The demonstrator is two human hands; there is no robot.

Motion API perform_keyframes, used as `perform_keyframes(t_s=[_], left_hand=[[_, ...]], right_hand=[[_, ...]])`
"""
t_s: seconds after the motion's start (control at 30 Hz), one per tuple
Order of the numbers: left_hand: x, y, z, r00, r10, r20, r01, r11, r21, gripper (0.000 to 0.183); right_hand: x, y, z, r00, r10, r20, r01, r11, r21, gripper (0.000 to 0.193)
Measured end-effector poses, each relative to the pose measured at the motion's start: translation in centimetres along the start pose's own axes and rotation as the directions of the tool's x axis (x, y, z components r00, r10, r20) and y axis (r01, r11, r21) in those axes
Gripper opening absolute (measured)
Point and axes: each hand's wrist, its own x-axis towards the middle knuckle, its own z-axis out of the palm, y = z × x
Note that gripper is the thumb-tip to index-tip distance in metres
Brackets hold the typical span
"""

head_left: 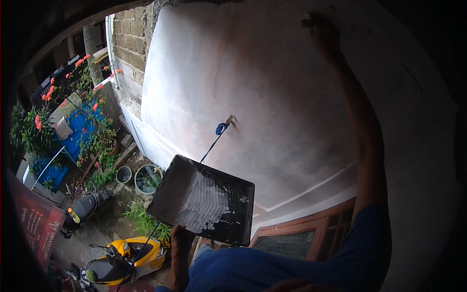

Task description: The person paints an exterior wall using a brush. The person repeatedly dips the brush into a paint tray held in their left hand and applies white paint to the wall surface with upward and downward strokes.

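My left hand (181, 237) grips the lower edge of a black paint tray (241, 214), its fingers closed there. White paint is smeared over the tray's ribbed slope, and the tray tilts toward me in front of the wall. High on the right, my right arm reaches up to the white-painted wall (272, 82). My right hand (327, 36) is closed near the wall's top, in deep shadow. What it holds is too dark to make out. A blue cord (221, 128) is tied to a peg in the wall and runs down behind the tray.
Below right is a brown wooden window frame (316, 228). On the ground lower left stand a yellow motor scooter (146, 250) and a dark motorcycle (87, 209). Nearby are a round water tub (147, 179), a flowering shrub (92, 107) and a red banner (31, 219).
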Motion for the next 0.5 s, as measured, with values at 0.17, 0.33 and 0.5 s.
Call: perform_keyframes(t_s=[0.17, 0.33, 0.5], left_hand=[[-0.5, -0.1, 2.2, 0.999, 0.036, -0.032, -0.036, 0.999, -0.01, 0.023], [-1.1, 0.3, -0.7, 0.994, 0.063, -0.087, -0.066, 0.997, -0.034, 0.02], [-0.7, -0.2, 2.2, 0.997, 0.034, -0.067, -0.036, 0.999, -0.025, 0.021]], right_hand=[[-3.6, -4.6, 1.6, 0.832, 0.033, 0.554, -0.041, 0.999, 0.003, 0.029], [1.3, 2.6, 1.3, 0.983, 0.03, 0.18, -0.011, 0.994, -0.105, 0.038], [0.5, 4.4, -1.0, 0.995, -0.078, 0.058, 0.083, 0.993, -0.083, 0.027]])
